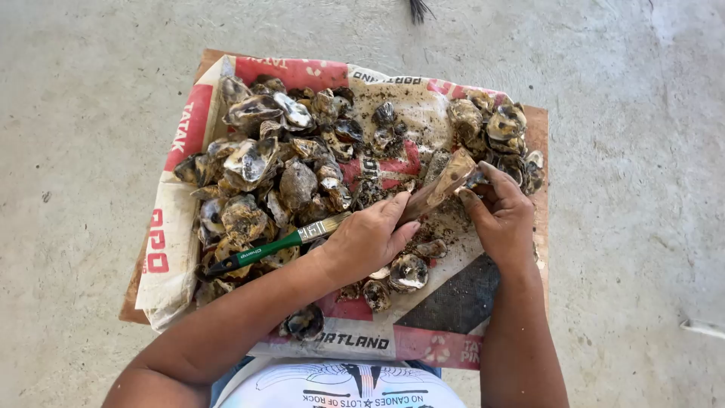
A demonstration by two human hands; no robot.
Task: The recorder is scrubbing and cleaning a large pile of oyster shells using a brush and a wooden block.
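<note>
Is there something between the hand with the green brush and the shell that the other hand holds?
Nothing visible. The left hand with the green-handled brush lies right beside the brown shell that the right hand grips. Loose shells lie on the sack, off to the side.

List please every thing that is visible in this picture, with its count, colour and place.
shells: many, dark grey-brown, heaped on the sack, mostly left
sack: one, white and red, spread over the board
board: one, brown, under the sack
floor: grey concrete, all around
paintbrush: one, green handle, in the left hand
oblong brown piece: one, in the right hand
left hand: centre
right hand: right of centre
</note>
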